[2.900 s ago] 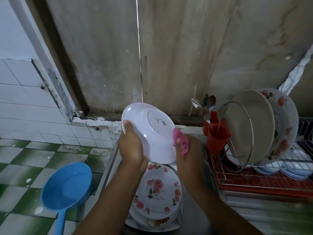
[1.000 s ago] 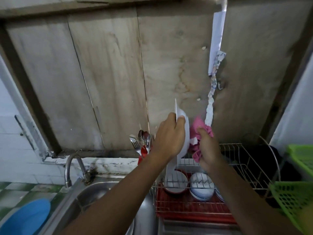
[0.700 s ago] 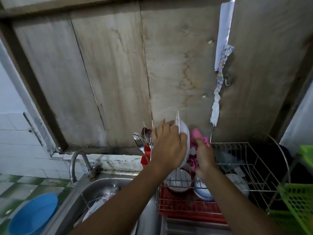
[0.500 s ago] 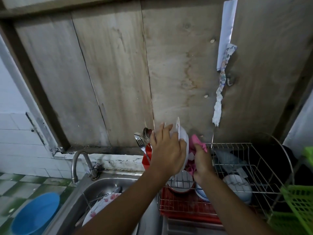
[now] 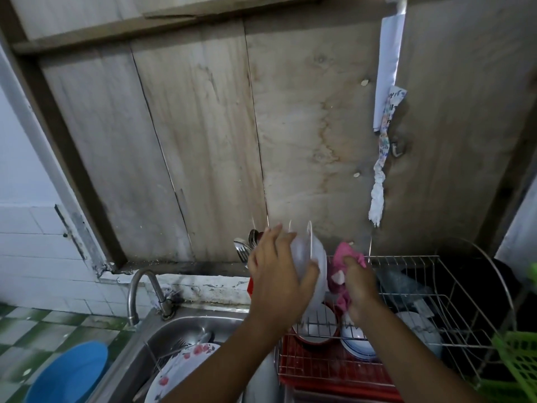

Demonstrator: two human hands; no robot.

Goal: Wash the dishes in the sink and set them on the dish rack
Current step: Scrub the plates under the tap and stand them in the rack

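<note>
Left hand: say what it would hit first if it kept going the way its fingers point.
Probably the wooden wall. The left hand lies flat against the white plate, fingers pointing up and away; the spoons stand just left of that line. Depth is unclear.

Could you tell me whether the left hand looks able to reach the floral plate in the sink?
Probably yes: the left hand merely touches the racked white plate, and the floral plate lies exposed in the sink below that arm.

White plate; pink cloth; red-flowered plate; blue basin.
</note>
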